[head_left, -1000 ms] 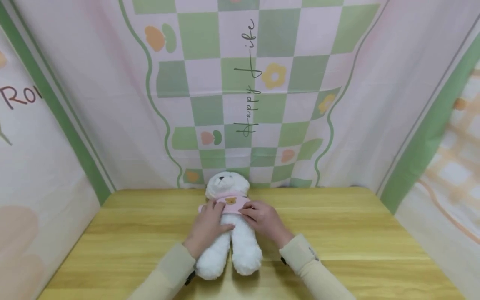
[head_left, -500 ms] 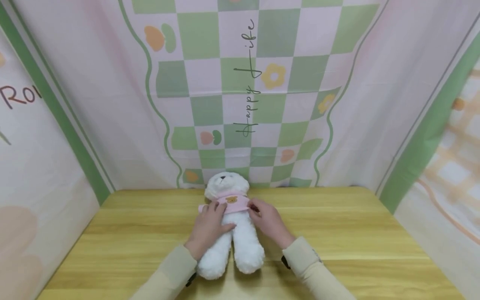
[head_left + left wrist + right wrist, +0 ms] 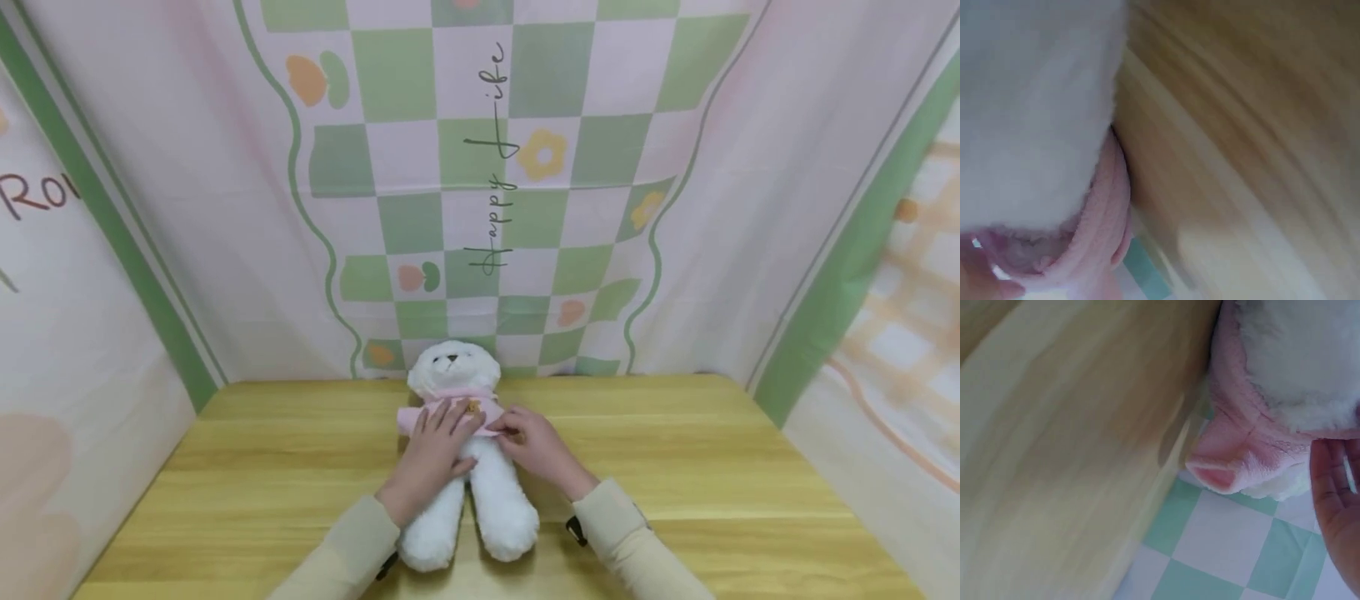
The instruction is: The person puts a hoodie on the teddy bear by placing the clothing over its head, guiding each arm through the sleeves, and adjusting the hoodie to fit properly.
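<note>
A white plush bear lies on its back on the wooden table, head toward the backdrop. It wears a pink shirt with a small brown bear patch. My left hand rests on the shirt's front with fingers extended, partly covering the patch. At the hem on the other side, my right hand pinches the cloth between thumb and fingers. The right wrist view shows an empty-looking pink sleeve opening beside that hand. In the left wrist view, white fur fills one side above the shirt's hem.
The wooden table extends to both sides of the bear. A green-and-white checked backdrop with "Happy Life" lettering hangs right behind its far edge. Printed cloth panels flank the table.
My left hand has slid inward across the shirt and now overlaps the patch. My right hand has shifted slightly outward along the hem. The bear's head tilts more upright and its legs lie slightly further right.
</note>
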`<control>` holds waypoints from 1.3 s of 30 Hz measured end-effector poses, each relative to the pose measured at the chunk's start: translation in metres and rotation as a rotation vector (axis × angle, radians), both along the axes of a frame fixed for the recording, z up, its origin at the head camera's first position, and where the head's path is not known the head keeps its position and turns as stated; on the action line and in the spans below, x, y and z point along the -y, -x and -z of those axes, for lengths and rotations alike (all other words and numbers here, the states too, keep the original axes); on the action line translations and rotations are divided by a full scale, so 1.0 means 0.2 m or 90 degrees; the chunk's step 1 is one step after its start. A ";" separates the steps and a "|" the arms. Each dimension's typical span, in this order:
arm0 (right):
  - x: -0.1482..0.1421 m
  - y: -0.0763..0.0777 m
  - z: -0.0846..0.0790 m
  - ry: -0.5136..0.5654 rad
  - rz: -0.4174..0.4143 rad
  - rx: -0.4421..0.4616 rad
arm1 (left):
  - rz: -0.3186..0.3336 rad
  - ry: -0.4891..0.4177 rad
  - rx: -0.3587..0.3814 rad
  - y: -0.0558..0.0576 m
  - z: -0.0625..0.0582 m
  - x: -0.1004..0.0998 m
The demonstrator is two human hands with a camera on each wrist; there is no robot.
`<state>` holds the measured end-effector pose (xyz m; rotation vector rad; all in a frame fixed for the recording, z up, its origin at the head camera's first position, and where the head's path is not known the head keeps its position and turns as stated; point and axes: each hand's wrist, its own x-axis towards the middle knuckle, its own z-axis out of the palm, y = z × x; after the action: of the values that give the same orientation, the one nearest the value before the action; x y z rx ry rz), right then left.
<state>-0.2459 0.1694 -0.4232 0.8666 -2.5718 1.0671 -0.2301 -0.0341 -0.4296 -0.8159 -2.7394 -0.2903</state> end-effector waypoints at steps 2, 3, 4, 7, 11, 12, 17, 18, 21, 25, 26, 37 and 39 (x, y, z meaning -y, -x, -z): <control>0.00 -0.01 0.00 0.002 -0.005 -0.015 | 0.025 -0.008 0.016 0.00 0.01 0.00; 0.00 -0.01 0.00 0.002 -0.008 -0.021 | 0.031 -0.017 0.023 -0.01 0.01 0.00; 0.00 -0.01 0.00 0.002 -0.012 -0.026 | 0.034 -0.023 0.025 -0.01 0.01 0.00; 0.00 -0.01 0.00 -0.003 -0.023 -0.037 | 0.039 -0.036 0.008 -0.01 0.02 0.00; 0.00 0.01 0.01 0.000 -0.034 -0.035 | 0.044 -0.043 -0.046 -0.01 0.03 0.01; 0.00 0.01 0.02 -0.001 -0.032 -0.032 | 0.047 -0.044 -0.059 0.00 0.03 0.02; 0.00 0.02 0.02 -0.007 0.000 -0.011 | 0.062 -0.057 -0.097 0.00 0.05 0.04; 0.00 0.02 0.02 -0.002 0.010 -0.006 | 0.066 -0.061 -0.107 0.00 0.05 0.04; -0.01 0.03 0.02 0.027 0.051 0.010 | 0.075 -0.074 -0.141 0.00 0.06 0.05; -0.03 0.05 0.02 0.064 0.122 0.030 | 0.086 -0.083 -0.171 0.00 0.06 0.05; -0.04 0.06 0.02 0.066 0.138 0.033 | 0.088 -0.083 -0.171 0.00 0.05 0.05; -0.07 0.06 0.02 0.026 0.110 0.040 | 0.058 0.024 -0.065 0.01 -0.01 0.03; -0.06 0.05 0.02 0.011 0.053 0.041 | 0.055 0.031 -0.068 0.00 -0.01 0.03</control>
<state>-0.2563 0.1820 -0.4268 0.7254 -2.6220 1.1095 -0.2306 -0.0393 -0.4282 -0.9368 -2.6250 -0.1919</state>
